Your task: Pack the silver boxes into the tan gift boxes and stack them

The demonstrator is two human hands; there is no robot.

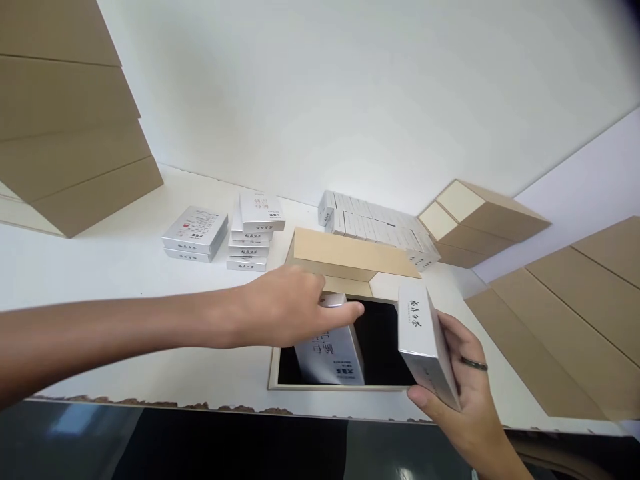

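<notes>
A tan gift box (271,373) with a black lining stands open near the table's front edge. Inside its left part, a silver-white carton (336,363) with dark characters leans at a tilt. My left hand (280,303) reaches over it, thumb stretched across its upper part and the other fingers curled and partly hidden; it appears to grip the carton. At the right rim, my right hand (467,380) grips another silver-white carton (417,323) upright, thumb at its near side and fingers behind it. The box's right part shows bare black lining.
Behind the gift box stands a tan lid-like box (350,253). Small stacks of silver cartons (195,230) (253,243) lie at the left back, and rows of cartons (375,223) beyond. Tan boxes are piled at left (75,120) and right (565,320).
</notes>
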